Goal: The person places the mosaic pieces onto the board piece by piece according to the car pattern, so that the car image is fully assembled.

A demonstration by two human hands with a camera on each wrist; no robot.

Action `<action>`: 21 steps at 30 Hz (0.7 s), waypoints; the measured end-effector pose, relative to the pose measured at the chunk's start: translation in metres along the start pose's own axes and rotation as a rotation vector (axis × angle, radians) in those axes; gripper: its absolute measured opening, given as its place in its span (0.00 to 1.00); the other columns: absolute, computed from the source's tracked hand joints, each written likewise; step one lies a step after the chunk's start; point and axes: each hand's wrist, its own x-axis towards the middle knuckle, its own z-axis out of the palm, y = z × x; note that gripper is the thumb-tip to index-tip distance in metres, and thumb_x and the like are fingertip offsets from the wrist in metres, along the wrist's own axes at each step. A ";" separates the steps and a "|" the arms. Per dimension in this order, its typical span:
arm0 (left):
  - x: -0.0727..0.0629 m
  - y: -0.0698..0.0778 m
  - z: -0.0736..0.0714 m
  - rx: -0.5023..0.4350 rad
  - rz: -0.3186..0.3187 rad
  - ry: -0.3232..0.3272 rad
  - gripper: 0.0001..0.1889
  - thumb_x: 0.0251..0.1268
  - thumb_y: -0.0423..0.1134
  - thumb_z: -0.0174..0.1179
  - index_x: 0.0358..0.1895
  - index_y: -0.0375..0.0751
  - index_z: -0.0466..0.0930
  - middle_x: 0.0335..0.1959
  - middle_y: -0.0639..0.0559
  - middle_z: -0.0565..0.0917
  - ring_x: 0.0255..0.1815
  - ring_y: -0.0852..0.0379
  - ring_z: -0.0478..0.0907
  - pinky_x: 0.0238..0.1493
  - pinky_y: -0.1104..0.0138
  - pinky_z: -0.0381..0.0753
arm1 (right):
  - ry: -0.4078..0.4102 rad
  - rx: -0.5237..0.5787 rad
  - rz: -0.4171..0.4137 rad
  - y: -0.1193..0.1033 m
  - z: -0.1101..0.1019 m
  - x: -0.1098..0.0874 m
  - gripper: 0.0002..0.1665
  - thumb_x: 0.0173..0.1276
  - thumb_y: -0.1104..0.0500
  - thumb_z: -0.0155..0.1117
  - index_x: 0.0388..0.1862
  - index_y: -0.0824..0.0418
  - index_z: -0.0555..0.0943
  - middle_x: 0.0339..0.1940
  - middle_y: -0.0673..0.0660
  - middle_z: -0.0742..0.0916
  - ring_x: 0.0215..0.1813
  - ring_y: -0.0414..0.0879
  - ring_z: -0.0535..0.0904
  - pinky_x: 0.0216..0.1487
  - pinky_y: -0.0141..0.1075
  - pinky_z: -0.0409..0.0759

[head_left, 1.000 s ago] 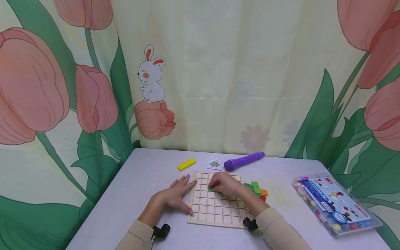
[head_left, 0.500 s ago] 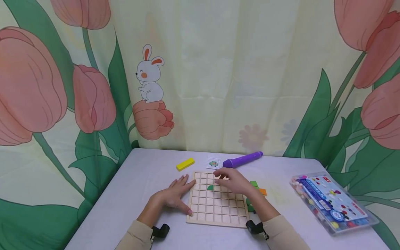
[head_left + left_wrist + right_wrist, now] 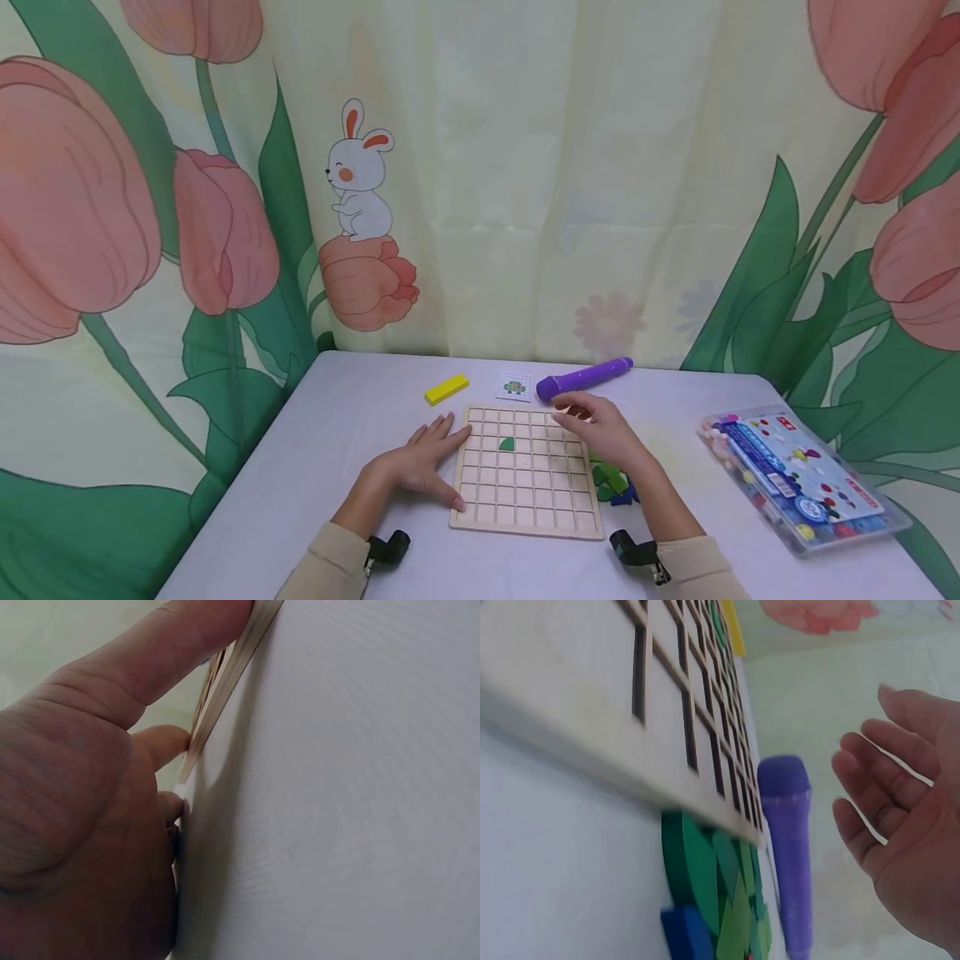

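A wooden grid board (image 3: 525,502) lies on the white table, with one green quarter-round piece (image 3: 507,445) in a cell of its upper left part. My left hand (image 3: 417,467) is spread at the board's left side, thumb and fingertips touching the frame's edge. Above the board's upper right corner hovers my right hand (image 3: 600,427), its fingers relaxed and holding nothing. In the right wrist view that hand (image 3: 911,795) shows loosely bent fingers over the table. Beside the board's right edge lie several green pieces (image 3: 694,877) and a blue piece (image 3: 686,932), partly hidden by the right arm in the head view.
Behind the board are a yellow block (image 3: 447,389), a small picture card (image 3: 514,386) and a purple microphone-shaped stick (image 3: 585,379). A clear plastic case of colourful beads (image 3: 806,479) lies at the table's right. A tulip-print curtain (image 3: 495,183) hangs behind the table.
My right hand has let go of the green quarter-round piece, leaving it on the board, and has risen and moved right toward the loose pieces. The left hand stays put.
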 end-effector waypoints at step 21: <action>-0.001 0.002 -0.001 -0.019 0.002 -0.003 0.66 0.42 0.70 0.77 0.85 0.57 0.50 0.88 0.42 0.39 0.89 0.43 0.32 0.86 0.42 0.36 | -0.003 -0.189 0.261 0.040 -0.028 -0.007 0.23 0.75 0.58 0.66 0.66 0.63 0.81 0.56 0.61 0.87 0.51 0.52 0.79 0.54 0.46 0.84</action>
